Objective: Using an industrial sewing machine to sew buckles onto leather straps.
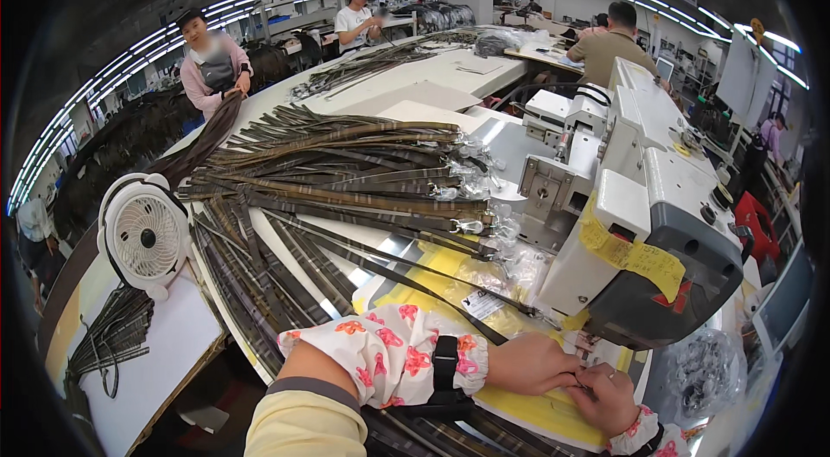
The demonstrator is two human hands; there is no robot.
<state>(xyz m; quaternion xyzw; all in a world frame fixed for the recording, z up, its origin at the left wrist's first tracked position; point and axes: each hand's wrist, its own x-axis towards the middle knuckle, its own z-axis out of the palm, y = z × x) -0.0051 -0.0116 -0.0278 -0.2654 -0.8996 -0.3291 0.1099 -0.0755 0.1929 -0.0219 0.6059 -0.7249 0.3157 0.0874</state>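
Note:
My left hand [532, 364] and my right hand [608, 401] meet over a yellow sheet [510, 405], below the head of a white and dark grey industrial sewing machine [618, 206]. Both are closed, fingertips pinched together; what lies between them is too small and covered to make out. A dark flat strap [471, 317] runs from the pile and passes out of sight behind my left wrist. Another thin strap [415, 262] ends in a metal clip just above that hand. Many dark brown straps [346, 172] with clear-wrapped metal clips lie heaped on the table at the left.
A white fan [145, 232] stands at the left beside a hanging bundle of straps [117, 332]. Clear plastic bags [702, 370] lie right of my right hand. Across the table, a person in pink [212, 68] holds a strap bundle. Others work farther back.

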